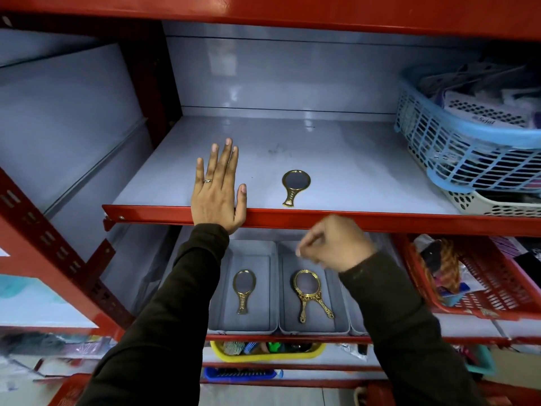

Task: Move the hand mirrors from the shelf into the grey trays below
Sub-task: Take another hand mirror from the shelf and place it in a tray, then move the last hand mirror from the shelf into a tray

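Observation:
One gold hand mirror (pixel 295 184) lies flat on the grey shelf (pixel 351 171), handle toward the red front edge. My left hand (pixel 218 189) rests flat on the shelf to its left, fingers spread, holding nothing. My right hand (pixel 333 244) hovers below the shelf edge over the trays, fingers loosely curled and blurred, nothing visible in it. Below, the left grey tray (pixel 222 288) holds one gold mirror (pixel 243 290). The middle grey tray (pixel 339 300) holds two overlapping gold mirrors (pixel 308 294). My right forearm hides most of a third tray.
A blue basket (pixel 456 148) of packaged goods sits on a white basket (pixel 494 205) at the shelf's right end. A red basket (pixel 480 285) stands right of the trays. A yellow bin (pixel 263 354) and a blue bin (pixel 240 374) sit on lower shelves. Red uprights (pixel 52 238) frame the left.

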### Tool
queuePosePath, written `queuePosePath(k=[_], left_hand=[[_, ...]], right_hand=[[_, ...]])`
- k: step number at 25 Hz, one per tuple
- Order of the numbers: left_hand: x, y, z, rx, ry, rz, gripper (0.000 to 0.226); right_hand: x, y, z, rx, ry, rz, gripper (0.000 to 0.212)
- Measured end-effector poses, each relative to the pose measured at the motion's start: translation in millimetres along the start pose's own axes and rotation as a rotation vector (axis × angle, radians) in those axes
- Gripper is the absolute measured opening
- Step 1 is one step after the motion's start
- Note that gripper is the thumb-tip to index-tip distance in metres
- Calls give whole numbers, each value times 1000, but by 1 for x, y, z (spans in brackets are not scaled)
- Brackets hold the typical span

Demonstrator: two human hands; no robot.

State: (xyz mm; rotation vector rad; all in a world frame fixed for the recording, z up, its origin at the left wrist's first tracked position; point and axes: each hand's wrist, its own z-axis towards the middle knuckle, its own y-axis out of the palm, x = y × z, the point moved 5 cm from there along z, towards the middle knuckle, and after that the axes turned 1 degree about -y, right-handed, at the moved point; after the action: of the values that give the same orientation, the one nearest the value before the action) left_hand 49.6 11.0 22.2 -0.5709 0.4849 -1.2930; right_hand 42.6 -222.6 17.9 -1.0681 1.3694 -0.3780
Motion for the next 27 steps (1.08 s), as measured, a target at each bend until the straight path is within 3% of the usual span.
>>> queuePosePath(k=[2,4,7,10,14,17,19,21,24,27], left_hand=[[0,0,-1,1,-7,-2,73],[-1,-1,-1,0,-8,-10,74],[-1,-1,0,0,-5,-26,74],[-1,0,0,5,-5,-21,74],[-1,1,0,3,2,-9,73],[-1,0,0,6,-5,-11,73],[-1,0,0,6,-3,-17,73],[-1,0,0,4,-4,-20,73],[-1,-1,-1,7,-2,-24,72],[0,-1,-1,8,1,-25,73]], right_hand=[[-35,-36,11,252,-72,41,12],[-53,-53,37,408,-27,-20,17],[-53,-39,80,272,158,-180,48],[-42,-28,104,188,233,-171,60],[-31,-26,114,110,260,3,54],[-28,-27,112,89,275,239,37],[-25,-29,106,67,284,395,36],[-24,-31,97,54,238,548,45],[-25,-45,73,67,90,670,37],[-12,-52,43,-145,-23,656,22]])
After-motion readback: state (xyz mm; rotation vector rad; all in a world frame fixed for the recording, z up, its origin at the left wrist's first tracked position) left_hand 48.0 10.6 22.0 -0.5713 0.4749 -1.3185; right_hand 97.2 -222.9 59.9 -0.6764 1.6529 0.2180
